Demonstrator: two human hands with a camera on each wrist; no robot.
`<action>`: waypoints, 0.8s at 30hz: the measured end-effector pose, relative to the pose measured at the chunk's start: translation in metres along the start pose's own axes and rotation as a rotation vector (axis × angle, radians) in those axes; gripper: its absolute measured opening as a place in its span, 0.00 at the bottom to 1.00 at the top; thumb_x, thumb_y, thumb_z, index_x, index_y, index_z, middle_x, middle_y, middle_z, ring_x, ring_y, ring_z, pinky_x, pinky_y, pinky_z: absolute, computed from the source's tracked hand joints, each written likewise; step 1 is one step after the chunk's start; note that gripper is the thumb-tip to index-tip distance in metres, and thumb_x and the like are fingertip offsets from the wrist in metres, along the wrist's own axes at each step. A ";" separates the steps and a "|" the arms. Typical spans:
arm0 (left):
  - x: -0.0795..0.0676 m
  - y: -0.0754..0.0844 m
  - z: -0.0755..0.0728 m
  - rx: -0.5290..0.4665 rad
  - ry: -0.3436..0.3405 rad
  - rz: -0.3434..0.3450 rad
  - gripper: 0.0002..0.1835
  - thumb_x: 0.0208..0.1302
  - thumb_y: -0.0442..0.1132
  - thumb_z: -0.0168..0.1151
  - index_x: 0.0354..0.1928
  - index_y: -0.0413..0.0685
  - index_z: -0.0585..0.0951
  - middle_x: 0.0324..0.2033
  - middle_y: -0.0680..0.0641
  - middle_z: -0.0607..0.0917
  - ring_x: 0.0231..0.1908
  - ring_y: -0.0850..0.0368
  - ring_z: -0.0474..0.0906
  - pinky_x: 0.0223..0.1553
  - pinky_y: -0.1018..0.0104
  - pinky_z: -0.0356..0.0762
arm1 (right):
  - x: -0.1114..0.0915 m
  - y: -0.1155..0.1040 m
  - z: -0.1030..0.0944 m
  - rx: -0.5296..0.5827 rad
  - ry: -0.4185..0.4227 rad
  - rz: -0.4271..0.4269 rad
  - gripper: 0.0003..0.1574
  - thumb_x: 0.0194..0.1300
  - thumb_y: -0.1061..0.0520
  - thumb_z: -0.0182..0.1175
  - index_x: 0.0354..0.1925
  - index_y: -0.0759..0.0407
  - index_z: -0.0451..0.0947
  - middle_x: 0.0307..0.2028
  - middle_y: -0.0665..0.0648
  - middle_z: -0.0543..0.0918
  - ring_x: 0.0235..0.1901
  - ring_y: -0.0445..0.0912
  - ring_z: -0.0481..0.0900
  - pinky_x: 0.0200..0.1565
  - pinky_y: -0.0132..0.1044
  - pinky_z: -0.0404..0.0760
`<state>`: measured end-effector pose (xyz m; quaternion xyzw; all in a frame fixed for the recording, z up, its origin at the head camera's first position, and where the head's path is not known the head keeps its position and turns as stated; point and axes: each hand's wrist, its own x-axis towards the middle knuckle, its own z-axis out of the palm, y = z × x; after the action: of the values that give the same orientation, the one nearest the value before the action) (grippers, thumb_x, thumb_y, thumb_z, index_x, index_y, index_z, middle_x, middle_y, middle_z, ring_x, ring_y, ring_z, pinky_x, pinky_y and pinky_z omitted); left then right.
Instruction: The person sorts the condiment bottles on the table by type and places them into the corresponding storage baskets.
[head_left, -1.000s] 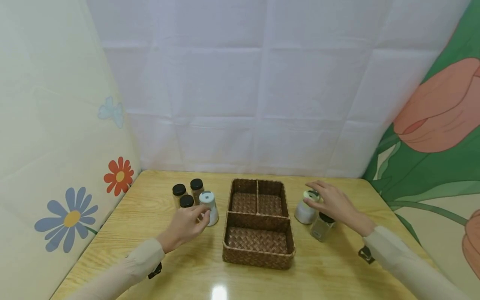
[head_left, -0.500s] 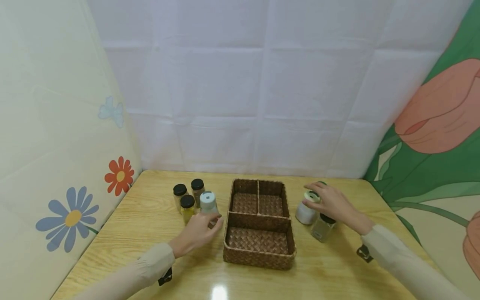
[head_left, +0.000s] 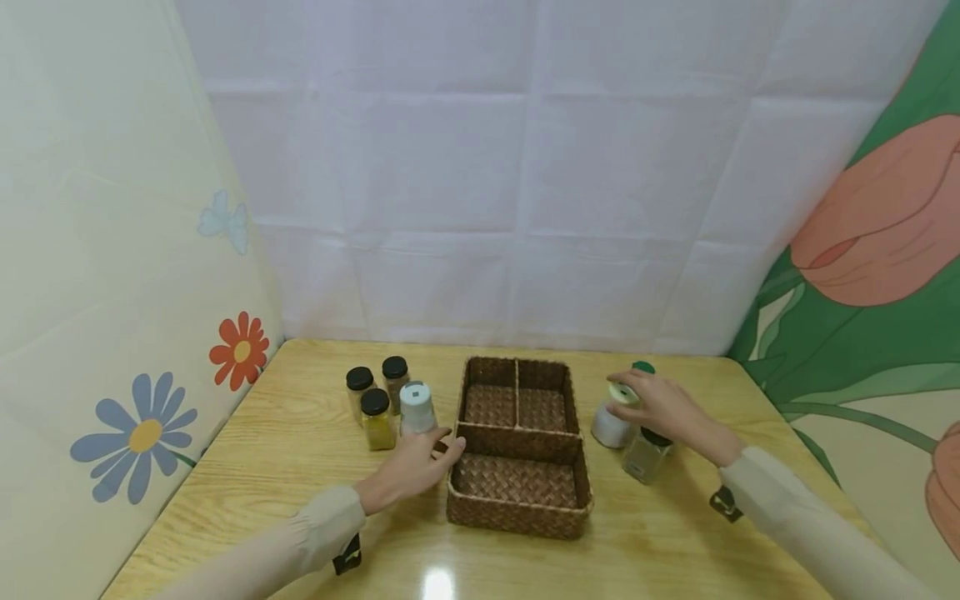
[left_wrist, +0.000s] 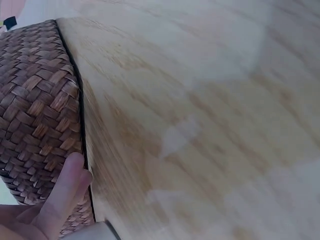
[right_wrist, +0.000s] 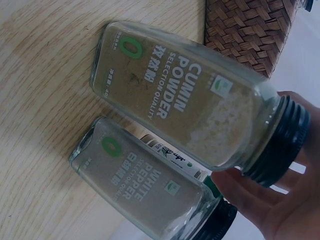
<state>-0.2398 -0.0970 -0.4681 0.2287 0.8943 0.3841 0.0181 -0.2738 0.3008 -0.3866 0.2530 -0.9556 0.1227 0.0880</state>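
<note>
My left hand (head_left: 412, 462) is at the left rim of a brown woven basket (head_left: 517, 518), its fingertips overlapping the rim. In the left wrist view the fingers (left_wrist: 62, 187) look fairly straight against the weave. Just behind this hand stands a white-lidded shaker (head_left: 416, 402), its lower part hidden. On the right, my right hand (head_left: 667, 410) grips a shaker with a pale green lid (head_left: 622, 393), thumb and fingers around the lid. A cumin powder jar (right_wrist: 155, 90) and a white pepper jar (right_wrist: 145, 185), both black-lidded, stand beneath that hand.
Left of the white-lidded shaker are three black-lidded jars, including one with yellow contents (head_left: 378, 425). Behind my right hand shows a green cap (head_left: 642, 367). The basket has two small back compartments and one wide front one. A white cloth (head_left: 420, 208) hangs behind the table.
My left hand has moved right, from in front of the jars and white-lidded shaker to the basket's rim. The right hand's fingers have lowered slightly around the pale green lid, uncovering the green cap behind.
</note>
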 end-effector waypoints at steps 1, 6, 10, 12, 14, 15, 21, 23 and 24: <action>0.000 0.001 0.001 0.004 0.000 -0.002 0.35 0.77 0.58 0.45 0.65 0.30 0.72 0.55 0.30 0.78 0.40 0.46 0.85 0.38 0.55 0.83 | 0.000 0.000 0.000 -0.001 0.000 -0.001 0.31 0.66 0.51 0.67 0.58 0.70 0.76 0.51 0.69 0.80 0.42 0.58 0.82 0.40 0.54 0.81; 0.000 0.003 0.004 0.027 0.008 0.012 0.36 0.77 0.59 0.45 0.65 0.29 0.71 0.57 0.29 0.78 0.38 0.46 0.86 0.39 0.54 0.83 | 0.000 -0.001 -0.001 0.000 0.001 -0.008 0.29 0.65 0.53 0.68 0.58 0.70 0.76 0.51 0.69 0.81 0.42 0.59 0.82 0.40 0.54 0.81; 0.001 0.004 0.004 0.012 0.008 0.021 0.35 0.77 0.56 0.46 0.64 0.27 0.71 0.53 0.29 0.80 0.38 0.46 0.86 0.38 0.54 0.84 | 0.001 -0.001 -0.002 0.007 0.001 -0.007 0.29 0.65 0.53 0.68 0.58 0.71 0.76 0.51 0.69 0.81 0.43 0.59 0.82 0.41 0.54 0.81; 0.002 0.005 0.004 0.002 0.009 0.022 0.32 0.78 0.52 0.47 0.64 0.27 0.71 0.50 0.29 0.82 0.37 0.46 0.86 0.37 0.55 0.84 | 0.001 0.000 -0.001 0.008 -0.001 -0.007 0.29 0.65 0.54 0.68 0.58 0.71 0.76 0.50 0.69 0.81 0.43 0.59 0.82 0.41 0.54 0.81; 0.002 0.005 0.004 -0.004 0.011 0.024 0.29 0.77 0.49 0.48 0.63 0.27 0.72 0.48 0.30 0.82 0.36 0.46 0.86 0.36 0.57 0.84 | 0.001 0.001 -0.001 0.008 -0.001 -0.006 0.29 0.65 0.54 0.68 0.58 0.71 0.76 0.50 0.69 0.81 0.43 0.59 0.82 0.41 0.54 0.81; 0.002 0.005 0.004 -0.005 0.013 0.023 0.28 0.77 0.48 0.49 0.63 0.27 0.72 0.47 0.30 0.83 0.36 0.46 0.86 0.36 0.58 0.84 | 0.001 0.001 -0.001 0.008 -0.002 -0.006 0.29 0.65 0.54 0.68 0.58 0.71 0.76 0.50 0.69 0.81 0.43 0.59 0.82 0.40 0.54 0.81; 0.002 0.007 0.007 -0.034 0.022 0.002 0.28 0.76 0.44 0.50 0.65 0.26 0.69 0.23 0.43 0.83 0.21 0.56 0.81 0.22 0.64 0.78 | 0.002 0.001 -0.001 0.014 -0.018 -0.003 0.30 0.64 0.55 0.68 0.58 0.72 0.75 0.51 0.70 0.80 0.43 0.60 0.82 0.39 0.54 0.81; 0.002 0.007 0.008 -0.046 0.023 0.000 0.27 0.75 0.42 0.50 0.65 0.25 0.69 0.14 0.51 0.77 0.13 0.62 0.73 0.15 0.68 0.71 | 0.002 0.000 -0.001 0.018 -0.022 -0.002 0.30 0.64 0.55 0.69 0.58 0.72 0.75 0.51 0.71 0.80 0.44 0.60 0.81 0.39 0.54 0.81; 0.001 0.008 0.008 -0.050 0.023 0.000 0.27 0.75 0.41 0.50 0.65 0.25 0.68 0.11 0.54 0.72 0.11 0.64 0.68 0.12 0.69 0.68 | 0.002 0.000 -0.001 0.020 -0.023 -0.001 0.30 0.64 0.55 0.69 0.58 0.72 0.75 0.51 0.71 0.80 0.44 0.61 0.81 0.39 0.54 0.81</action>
<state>-0.2363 -0.0862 -0.4684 0.2237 0.8845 0.4091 0.0137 -0.2752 0.3002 -0.3849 0.2557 -0.9552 0.1291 0.0744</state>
